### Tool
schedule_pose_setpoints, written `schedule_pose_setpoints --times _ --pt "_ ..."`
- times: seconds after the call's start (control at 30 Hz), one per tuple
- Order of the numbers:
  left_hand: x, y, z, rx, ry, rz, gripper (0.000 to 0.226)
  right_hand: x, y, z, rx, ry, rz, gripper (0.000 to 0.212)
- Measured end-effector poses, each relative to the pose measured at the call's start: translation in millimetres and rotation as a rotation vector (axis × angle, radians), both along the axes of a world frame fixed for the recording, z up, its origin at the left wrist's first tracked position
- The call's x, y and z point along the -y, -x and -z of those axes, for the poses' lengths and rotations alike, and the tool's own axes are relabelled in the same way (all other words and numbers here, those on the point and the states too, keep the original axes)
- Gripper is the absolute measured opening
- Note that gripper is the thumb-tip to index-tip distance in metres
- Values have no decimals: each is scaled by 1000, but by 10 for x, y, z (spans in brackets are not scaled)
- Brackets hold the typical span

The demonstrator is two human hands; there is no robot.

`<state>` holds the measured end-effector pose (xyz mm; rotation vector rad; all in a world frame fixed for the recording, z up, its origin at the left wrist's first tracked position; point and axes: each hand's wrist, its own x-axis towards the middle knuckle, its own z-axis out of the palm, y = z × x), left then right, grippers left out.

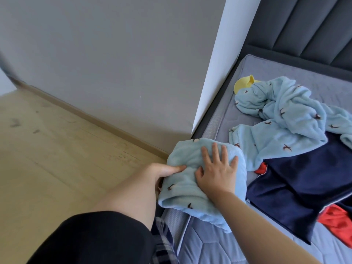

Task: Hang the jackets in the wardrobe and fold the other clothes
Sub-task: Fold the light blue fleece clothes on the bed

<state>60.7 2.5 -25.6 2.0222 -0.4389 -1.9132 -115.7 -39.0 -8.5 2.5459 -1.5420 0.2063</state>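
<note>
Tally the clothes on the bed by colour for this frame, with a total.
Light blue fleece: 2, the folded piece under both hands and the crumpled piece
Navy: 1
Red: 1 visible, showing at two spots; may be more
Yellow: 1
Total: 5

One view only, so I am noting no shared ground. The head camera is looking steeply down and forward from above the mattress [215,242], near its left edge. It is sitting close: both forearms are reaching in from the bottom of the frame and filling much of it. The wide lens is bending the grey wall [114,54] left of the mattress. I am seeing wood floor [47,149] further left of the mattress and the dark padded headboard [308,25] at its far end, upper right.
</note>
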Motion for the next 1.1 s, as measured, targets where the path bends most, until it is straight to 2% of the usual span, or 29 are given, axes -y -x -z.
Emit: schedule_pose_setpoints --times 0.1,0.27,0.43,0.53,0.63,0.8,0.93,1.0,1.1 --pt "4 -30 23 -66 19 -32 92 17 -6 29 32 10 -1 66" --pt "73 -17 34 -75 55 -26 71 59 54 66 72 20 25 65" --pt "119 43 -9 -36 163 -29 31 100 47 86 -3 -16 50 66" --pt "145 102 -33 -26 234 -84 24 181 52 66 -26 -40 78 67" --pt "177 192 -93 24 327 -181 27 272 125 13 -21 -53 95 67" --pt "147 338 -377 189 509 -269 26 283 293 -223 2 -71 106 63" --pt "92 420 -688 324 644 -225 23 188 358 -554 85 -84 38 69" --pt "75 402 -950 501 726 -99 23 114 341 -753 200 -73 -37 79" --pt "-21 310 -1394 976 893 268 24 35 268 -1124 318 20 -167 89"
